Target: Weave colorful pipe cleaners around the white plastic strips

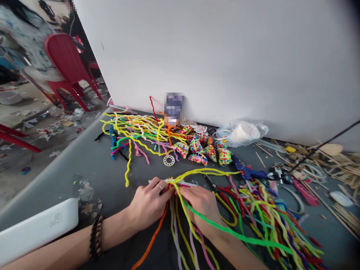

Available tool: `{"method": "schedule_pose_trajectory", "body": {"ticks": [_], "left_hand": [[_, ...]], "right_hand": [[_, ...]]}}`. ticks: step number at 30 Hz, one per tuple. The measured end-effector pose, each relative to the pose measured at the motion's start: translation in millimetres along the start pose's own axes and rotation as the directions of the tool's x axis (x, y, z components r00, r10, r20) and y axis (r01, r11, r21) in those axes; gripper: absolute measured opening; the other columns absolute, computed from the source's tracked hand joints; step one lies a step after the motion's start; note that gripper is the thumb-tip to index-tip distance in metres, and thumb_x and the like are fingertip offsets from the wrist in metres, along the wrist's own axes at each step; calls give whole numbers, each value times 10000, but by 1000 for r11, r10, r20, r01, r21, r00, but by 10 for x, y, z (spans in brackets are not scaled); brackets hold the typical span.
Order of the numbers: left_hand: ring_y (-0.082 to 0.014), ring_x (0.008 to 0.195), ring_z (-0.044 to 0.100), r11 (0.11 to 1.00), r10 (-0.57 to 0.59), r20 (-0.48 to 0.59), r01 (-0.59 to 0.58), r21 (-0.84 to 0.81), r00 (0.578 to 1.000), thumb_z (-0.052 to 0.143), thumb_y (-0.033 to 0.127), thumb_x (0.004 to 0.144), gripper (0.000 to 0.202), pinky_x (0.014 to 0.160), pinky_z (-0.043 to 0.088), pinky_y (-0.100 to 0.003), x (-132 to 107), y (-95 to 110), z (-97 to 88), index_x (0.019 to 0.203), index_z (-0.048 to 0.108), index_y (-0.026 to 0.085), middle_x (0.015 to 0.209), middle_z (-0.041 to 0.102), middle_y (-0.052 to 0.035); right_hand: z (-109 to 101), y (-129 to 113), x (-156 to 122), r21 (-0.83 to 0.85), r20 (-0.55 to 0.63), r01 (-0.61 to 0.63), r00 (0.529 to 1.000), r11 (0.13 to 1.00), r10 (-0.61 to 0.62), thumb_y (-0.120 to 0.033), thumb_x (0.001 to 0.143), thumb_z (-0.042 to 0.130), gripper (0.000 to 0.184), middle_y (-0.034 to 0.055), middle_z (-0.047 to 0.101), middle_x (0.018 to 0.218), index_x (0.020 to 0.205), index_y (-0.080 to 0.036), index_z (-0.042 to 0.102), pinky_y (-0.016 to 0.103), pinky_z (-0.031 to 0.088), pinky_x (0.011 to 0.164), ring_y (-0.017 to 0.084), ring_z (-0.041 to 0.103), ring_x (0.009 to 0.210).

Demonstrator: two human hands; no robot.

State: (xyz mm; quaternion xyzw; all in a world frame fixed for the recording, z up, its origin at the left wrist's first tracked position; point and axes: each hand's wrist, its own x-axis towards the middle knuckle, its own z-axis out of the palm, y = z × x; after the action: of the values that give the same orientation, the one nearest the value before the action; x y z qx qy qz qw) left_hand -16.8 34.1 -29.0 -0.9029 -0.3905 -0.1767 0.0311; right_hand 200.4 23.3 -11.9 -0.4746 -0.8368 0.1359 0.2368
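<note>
Colourful pipe cleaners (182, 205) sit pinched between our left hand (147, 204) and right hand (202, 204); a slack grip could unravel them.

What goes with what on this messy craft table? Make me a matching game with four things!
Things:
1. chair
2. glue gun
3. flat case
4. pipe cleaner bundle

Matches:
A. white
B. pinched between the left hand and the right hand
C. red
D. blue

Pairs: 1-C, 2-D, 3-A, 4-B
</note>
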Motion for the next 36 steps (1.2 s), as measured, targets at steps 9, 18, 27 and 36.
{"method": "schedule_pose_trajectory", "body": {"ticks": [9,18,27,36], "left_hand": [[-220,923,677,999,-24,-6,24,-35,1000,558,89,926,184,540,545,-244,8,15,6,991,679,212,993,714,-56],[-247,945,658,1000,9,117,-11,21,993,606,115,937,230,550,581,-272,15,17,-46,1123,678,229,1035,692,-63],[-253,997,665,989,90,136,-105,103,987,556,70,955,284,779,635,-355,13,111,-43,1215,649,134,1084,676,-104],[-251,1025,685,968,218,-44,-210,137,975,462,47,988,268,926,606,-377,36,151,34,1129,690,54,1127,713,-142]], "right_hand": [[64,21,-20,-329,0,234,969,915,-248,-39,981,504,262,34,807,997,1007,-192,715,333,482,680,193,718,740],[18,-58,-143,-364,50,238,970,900,-236,-49,978,516,275,69,783,1128,1122,-150,727,363,490,715,217,697,840],[95,-54,-320,-301,-160,121,971,946,-175,-126,1043,474,270,24,797,965,1027,-194,734,336,427,708,159,673,750],[142,-55,-333,-274,-219,54,969,960,-117,-141,1030,479,281,62,769,1187,1100,-185,748,374,463,916,241,649,1057]]}}
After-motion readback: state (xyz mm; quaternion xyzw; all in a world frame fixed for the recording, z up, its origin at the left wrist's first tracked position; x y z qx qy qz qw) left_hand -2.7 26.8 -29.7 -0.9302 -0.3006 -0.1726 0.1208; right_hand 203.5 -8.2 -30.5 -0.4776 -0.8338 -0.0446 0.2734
